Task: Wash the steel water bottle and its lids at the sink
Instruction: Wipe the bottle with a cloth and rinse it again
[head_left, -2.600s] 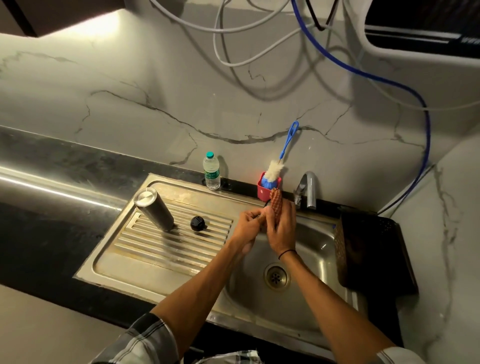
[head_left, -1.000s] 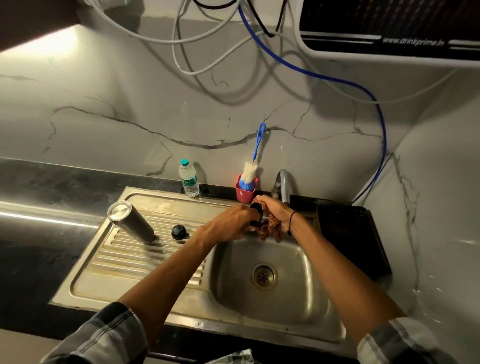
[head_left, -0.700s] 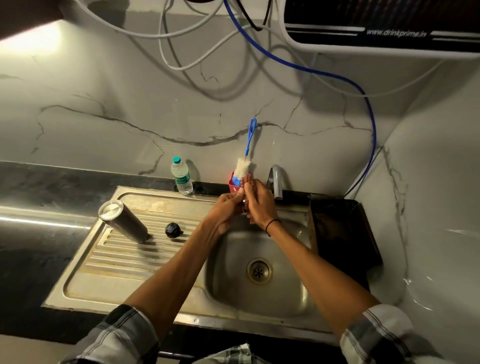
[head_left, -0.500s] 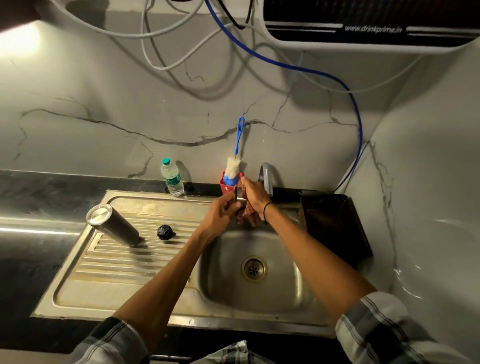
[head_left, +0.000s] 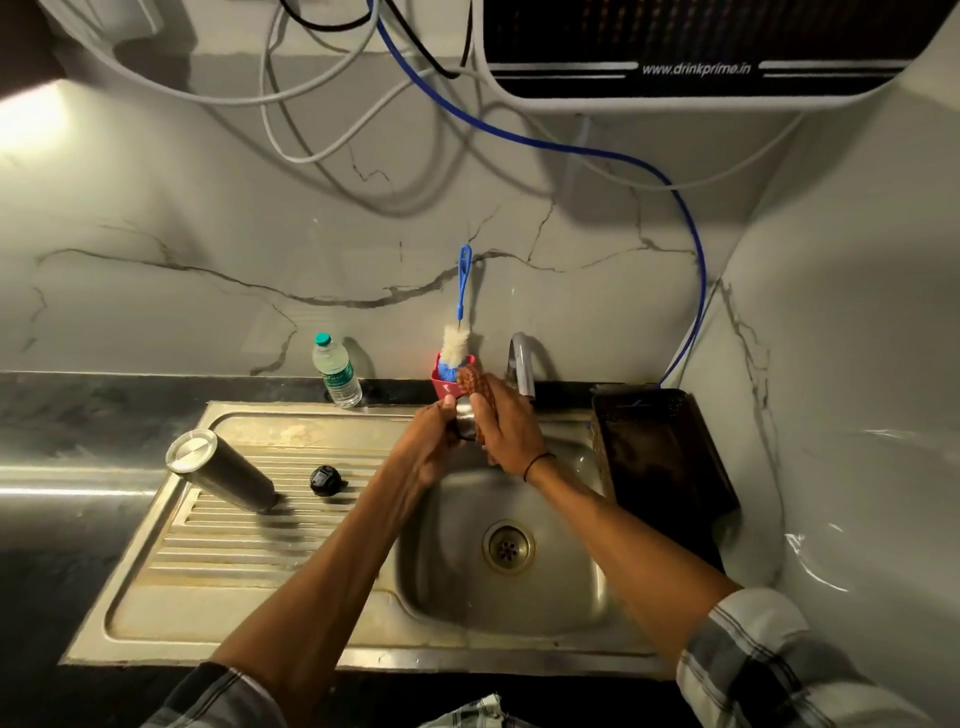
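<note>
The sink (head_left: 332, 618) takes up most of the steel surface, its ribbed drainboard reaching far out to the left of both hands and its bowl lying directly below them. High above the hands on the wall hangs a dark water purifier (head_left: 691, 49), the only readable writing in view being "www.drinkprime.in" on its front. A dark basket (head_left: 670, 457) sits just right of the right hand.

The steel water bottle (head_left: 223, 470) lies tipped on the drainboard, well apart to the left of the left hand, its long axis running from the flat end at far left toward the hands. By that layout the left hand is the nearer one to reach it, and the reach would go leftward, roughly along the bottle's length. A small black lid (head_left: 326, 479) rests between the bottle and the left hand, nearer again.

The left hand (head_left: 434, 441) is curled round a small steel lid (head_left: 466, 422), gripping it over the bowl. The right hand (head_left: 506, 434), touching it from the right, presses a brownish scrubber (head_left: 471, 383) against that lid with its fingers wrapped round the pad. This looks like the scrubbing step on one lid, with bottle and black lid not yet in hand.

Just beyond the hands stand a tap (head_left: 522, 366), a red holder (head_left: 447, 382) with a blue-handled bottle brush (head_left: 461, 296), and a plastic bottle (head_left: 336, 371) whose label is too small to read
</note>
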